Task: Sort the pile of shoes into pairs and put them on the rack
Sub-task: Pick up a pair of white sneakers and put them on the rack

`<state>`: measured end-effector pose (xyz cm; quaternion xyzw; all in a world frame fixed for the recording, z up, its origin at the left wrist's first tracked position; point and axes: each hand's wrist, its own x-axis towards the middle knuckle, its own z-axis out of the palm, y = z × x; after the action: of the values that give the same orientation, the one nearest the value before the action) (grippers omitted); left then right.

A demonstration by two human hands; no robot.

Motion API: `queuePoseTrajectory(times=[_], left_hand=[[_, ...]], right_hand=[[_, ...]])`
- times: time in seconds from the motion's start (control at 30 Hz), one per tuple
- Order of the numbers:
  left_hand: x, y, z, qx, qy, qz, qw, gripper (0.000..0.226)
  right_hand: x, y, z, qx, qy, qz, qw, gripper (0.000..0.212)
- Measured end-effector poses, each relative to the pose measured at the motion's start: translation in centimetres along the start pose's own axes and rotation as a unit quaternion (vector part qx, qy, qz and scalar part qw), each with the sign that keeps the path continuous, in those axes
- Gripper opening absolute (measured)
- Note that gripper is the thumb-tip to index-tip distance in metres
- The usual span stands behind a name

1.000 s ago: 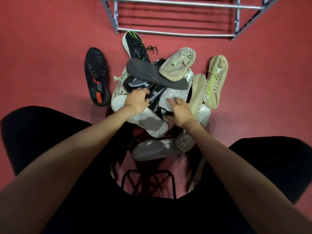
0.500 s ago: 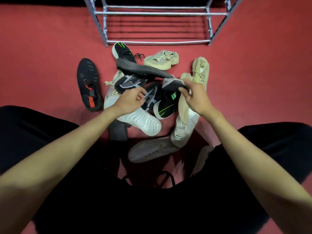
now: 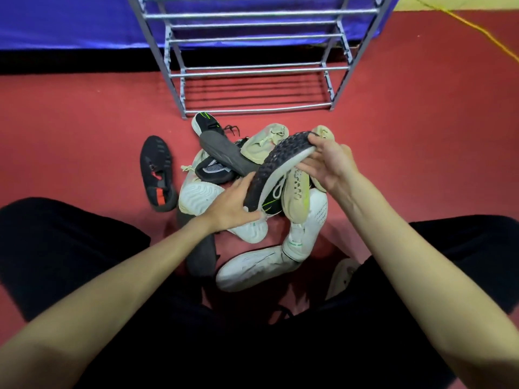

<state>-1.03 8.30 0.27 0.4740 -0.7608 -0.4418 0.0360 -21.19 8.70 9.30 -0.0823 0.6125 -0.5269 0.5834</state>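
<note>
A pile of shoes lies on the red floor in front of a metal rack. Both hands hold one black sneaker with a studded black sole, white midsole and green markings, raised over the pile with its sole turned up. My left hand grips its near end. My right hand grips its far end. In the pile are white shoes, beige shoes, a grey upturned sole and a matching black and green sneaker near the rack.
A black shoe with a red patch lies apart, left of the pile. A white shoe lies near my legs. A blue sheet and a black strip run behind the rack. Red floor spreads on both sides.
The black and green sneaker has been lifted out of the pile and turned sole up, now held at both ends. The view has tilted up, showing more of the rack.
</note>
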Motion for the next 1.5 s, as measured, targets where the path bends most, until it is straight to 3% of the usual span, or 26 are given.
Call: queuePoseTrajectory(times=[0.1,0.23,0.33,0.47,0.53,0.6,0.67,0.7,0.77,0.8,0.9,0.97,1.13,1.2,1.27,1.33,1.4,1.47,1.5], left_hand=[[-0.3,0.6,-0.3,-0.241,0.007,-0.059,0.969,0.07],[-0.4,0.3,-0.1,-0.412,-0.036,-0.142,0.899,0.085],[-0.2,-0.5,0.1,-0.417,-0.047,-0.178,0.89,0.09],[0.2,-1.4,0.1,-0.391,-0.043,-0.2,0.898,0.078],[0.3,-2.0,0.3,-0.387,-0.049,-0.206,0.898,0.083],[0.4,-2.5,0.4,-0.382,-0.051,-0.214,0.898,0.091],[0.6,-2.5,0.6,-0.38,-0.046,-0.224,0.896,0.09],[0.7,-2.4,0.7,-0.384,-0.044,-0.227,0.894,0.086],[1.0,-2.2,0.8,-0.387,-0.037,-0.244,0.889,0.078],[1.2,-2.3,0.9,-0.386,-0.037,-0.255,0.886,0.073],[1.1,-2.8,1.0,-0.378,-0.039,-0.275,0.883,0.074],[1.0,-3.0,1.1,-0.375,-0.041,-0.285,0.881,0.077],[1.3,-4.3,0.7,-0.374,-0.053,-0.303,0.875,0.105],[1.1,-3.6,0.2,-0.371,-0.045,-0.305,0.876,0.107],[0.7,-1.9,-0.5,-0.369,-0.031,-0.309,0.876,0.103],[0.4,-0.9,-1.2,-0.364,-0.032,-0.294,0.883,0.087],[-0.3,0.5,-1.9,-0.348,-0.031,-0.272,0.897,0.055],[-1.3,1.9,-2.6,-0.332,-0.002,-0.253,0.909,0.036],[-1.7,2.2,-2.9,-0.327,0.015,-0.242,0.914,0.039]], right_hand=[[0.6,0.5,0.3,0.026,-0.042,0.006,0.999,0.024],[2.2,2.1,-0.5,-0.066,-0.002,0.016,0.998,0.022],[4.5,4.5,-2.1,-0.114,0.092,0.032,0.989,0.016],[7.6,8.9,-5.1,-0.167,0.196,0.083,0.963,0.027],[8.2,11.3,-6.5,-0.246,0.232,0.11,0.935,0.031],[8.2,13.7,-7.7,-0.371,0.251,0.171,0.878,0.057],[7.2,14.8,-7.7,-0.418,0.208,0.246,0.85,0.094],[6.9,15.5,-7.7,-0.41,0.154,0.268,0.858,0.106],[5.9,16.0,-7.3,-0.392,0.05,0.299,0.869,0.087],[5.8,16.5,-7.3,-0.385,0.036,0.304,0.871,0.081],[6.4,17.6,-7.2,-0.401,0.124,0.265,0.868,0.107],[6.8,17.8,-6.8,-0.427,0.166,0.287,0.842,0.122],[8.3,17.2,-8.3,-0.498,0.142,0.326,0.791,0.137],[8.3,15.7,-8.3,-0.564,0.125,0.314,0.754,0.133],[7.4,13.3,-7.2,-0.613,0.104,0.296,0.725,0.114],[5.8,10.6,-5.9,-0.645,0.073,0.284,0.706,0.088],[3.7,8.0,-4.4,-0.682,0.051,0.27,0.678,0.067],[1.9,6.3,-3.3,-0.713,0.031,0.26,0.65,0.061],[1.6,5.8,-2.7,-0.721,0.018,0.252,0.645,0.064]])
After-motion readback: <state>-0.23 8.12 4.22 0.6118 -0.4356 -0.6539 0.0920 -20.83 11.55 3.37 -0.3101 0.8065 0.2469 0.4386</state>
